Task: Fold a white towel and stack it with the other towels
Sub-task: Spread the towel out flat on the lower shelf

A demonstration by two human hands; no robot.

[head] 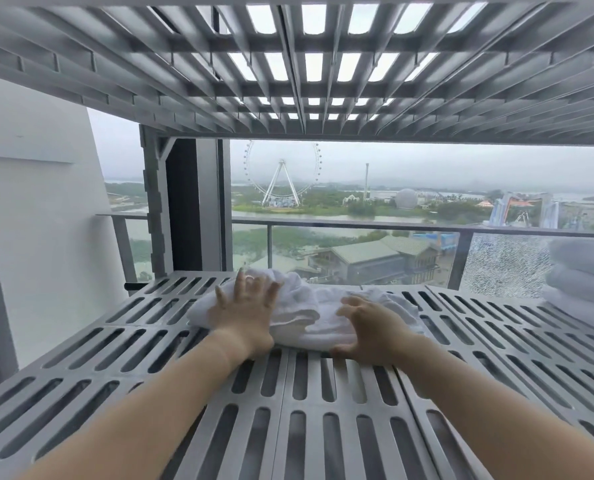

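Near shelf (81, 341) far edge, left hand (243, 313) presses towel (306, 317), fingers spread; right hand (368, 327) grip unclear. Hard push could tip towel off.

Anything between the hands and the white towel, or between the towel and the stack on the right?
Nothing visible. The left hand and right hand both rest directly on the white towel. Only bare slatted shelf lies between it and the stack of folded towels at the right edge.
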